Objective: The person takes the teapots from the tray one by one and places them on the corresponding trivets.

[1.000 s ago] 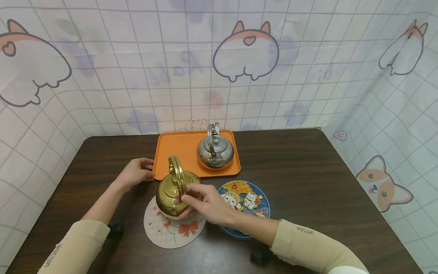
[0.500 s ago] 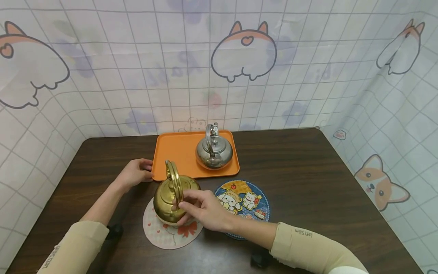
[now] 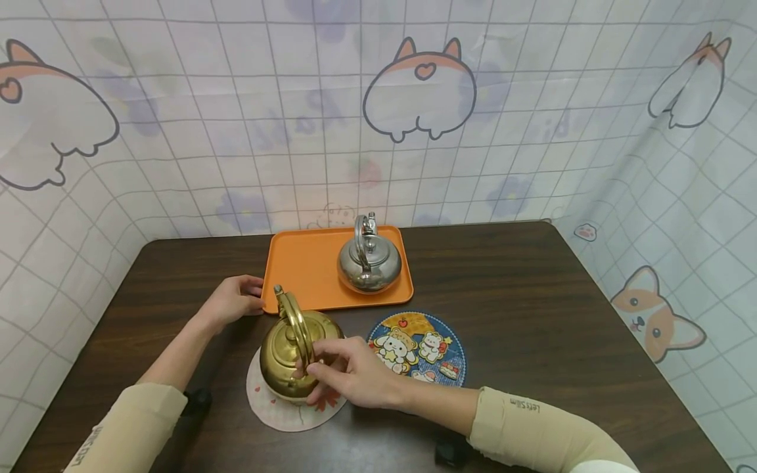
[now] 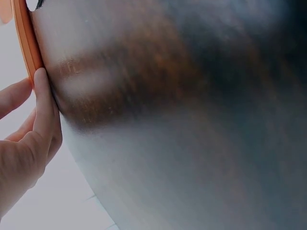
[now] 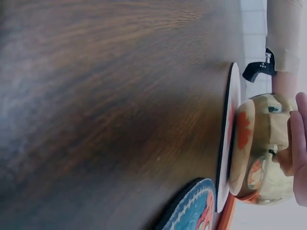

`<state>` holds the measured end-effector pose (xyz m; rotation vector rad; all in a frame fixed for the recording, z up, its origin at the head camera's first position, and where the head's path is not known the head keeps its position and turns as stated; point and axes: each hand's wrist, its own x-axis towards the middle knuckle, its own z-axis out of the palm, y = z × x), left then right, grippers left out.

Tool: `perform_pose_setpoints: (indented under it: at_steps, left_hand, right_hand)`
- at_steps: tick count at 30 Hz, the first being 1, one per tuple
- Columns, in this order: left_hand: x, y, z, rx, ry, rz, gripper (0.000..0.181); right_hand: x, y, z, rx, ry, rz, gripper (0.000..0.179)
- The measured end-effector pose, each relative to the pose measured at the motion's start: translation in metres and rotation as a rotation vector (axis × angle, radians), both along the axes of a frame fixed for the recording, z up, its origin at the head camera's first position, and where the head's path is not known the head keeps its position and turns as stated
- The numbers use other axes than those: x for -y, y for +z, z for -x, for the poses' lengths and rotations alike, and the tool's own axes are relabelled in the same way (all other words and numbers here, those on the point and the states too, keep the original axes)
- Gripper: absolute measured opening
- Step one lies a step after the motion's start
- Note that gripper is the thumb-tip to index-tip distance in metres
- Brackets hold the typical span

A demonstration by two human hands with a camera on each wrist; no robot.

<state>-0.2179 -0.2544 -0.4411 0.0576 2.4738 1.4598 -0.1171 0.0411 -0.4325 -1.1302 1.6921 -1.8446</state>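
while the left hand (image 3: 229,305) rests with relaxed fingers against the edge of the orange tray (image 3: 304,269), the right hand (image 3: 359,374) grips the handle (image 3: 299,327) of the gold kettle (image 3: 279,358). this kettle is over the pink mat (image 3: 286,418), near the blue mat (image 3: 416,351); a silver kettle (image 3: 383,266) sits on the tray.

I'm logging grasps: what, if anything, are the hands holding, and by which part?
The right hand holds the gold kettle by its handle. The left hand touches the orange tray at its edge; whether it grips it cannot be told.
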Motion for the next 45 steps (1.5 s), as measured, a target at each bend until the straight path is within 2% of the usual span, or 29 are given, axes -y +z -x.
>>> perform_pose_setpoints:
  at_steps: [5,10,18,25,32,36,45]
  left_hand:
    - [0.001,0.001,0.001,-0.006,-0.001,0.003,0.052]
    - [0.002,0.001,0.001,0.003,-0.012,-0.016,0.053]
    - [0.001,0.001,0.003,0.027,-0.02,-0.017,0.054]
    - [0.002,0.002,0.003,0.03,-0.027,-0.02,0.054]
    - [0.004,0.0,0.005,0.025,-0.033,-0.013,0.053]
    - [0.003,0.0,0.005,0.037,-0.026,-0.014,0.054]
    - [0.004,0.0,0.004,0.021,-0.029,-0.019,0.054]
  right_hand:
    - [0.0,0.001,-0.001,-0.048,0.007,0.027,0.016]
    - [0.001,-0.001,-0.001,-0.046,0.024,0.017,0.017]
    - [0.006,0.0,0.0,-0.003,0.126,-0.009,0.02]
    - [0.011,-0.001,-0.003,0.05,0.165,0.021,0.022]
    - [0.011,0.001,-0.005,0.001,0.154,-0.031,0.024]
    - [0.005,0.005,-0.002,0.004,0.165,-0.069,0.023]
    - [-0.013,0.008,0.005,-0.031,0.102,-0.004,0.024]
